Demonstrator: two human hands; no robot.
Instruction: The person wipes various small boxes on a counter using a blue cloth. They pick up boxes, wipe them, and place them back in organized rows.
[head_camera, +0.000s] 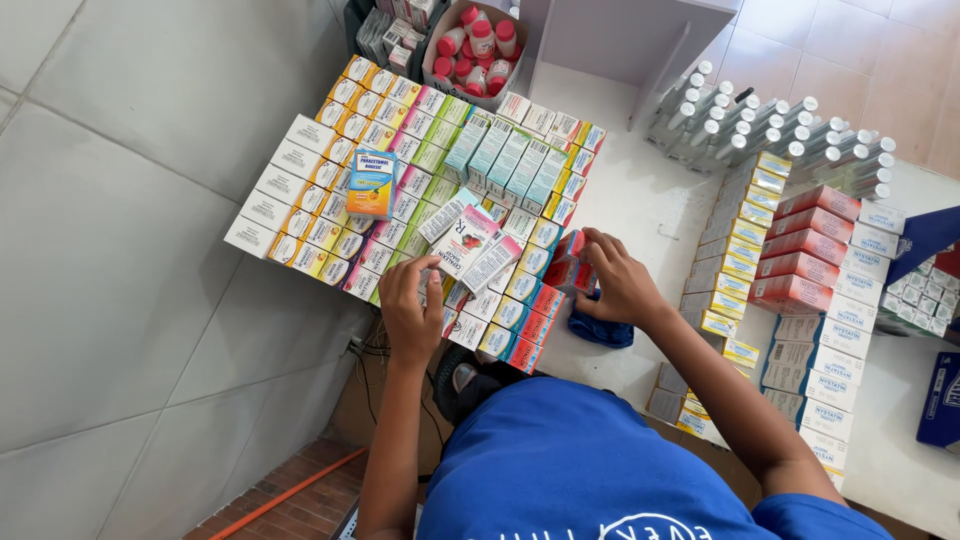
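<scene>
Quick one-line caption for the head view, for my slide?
Left hand and right hand rest on rows of upright medicine boxes on a white counter.

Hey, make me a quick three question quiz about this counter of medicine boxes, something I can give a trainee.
1. True or false: the right hand rests on a red box at the edge of the packed rows.
2. What lies under the right hand on the white counter? A) a blue cloth B) a pair of scissors C) a notebook
3. What colour are the caps of the bottles in the tub at the top of the picture?

Key:
1. True.
2. A, the blue cloth.
3. Red. The left hand, meanwhile, presses on the white boxes in the near rows.
</scene>
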